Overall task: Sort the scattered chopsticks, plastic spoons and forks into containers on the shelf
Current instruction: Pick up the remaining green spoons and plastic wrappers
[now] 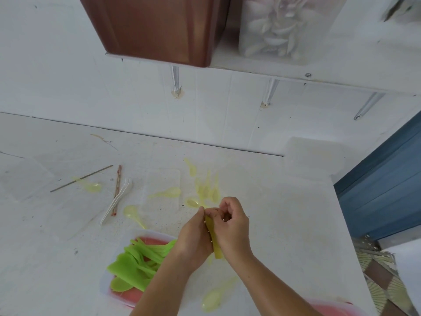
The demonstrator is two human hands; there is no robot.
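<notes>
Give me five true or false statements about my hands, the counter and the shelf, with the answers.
Both the left hand and right hand hold a bundle of yellow spoons. True.
A brown box stands on the shelf. True.
The clear box beside it is empty. False: it holds white cutlery.
The green cutlery lies on the shelf. False: it sits in a tub on the counter.
Chopsticks lie left of the hands. True.

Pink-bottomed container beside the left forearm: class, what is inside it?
Green plastic cutlery lies heaped in the container; the left forearm covers its right side, so anything there is hidden.
</notes>
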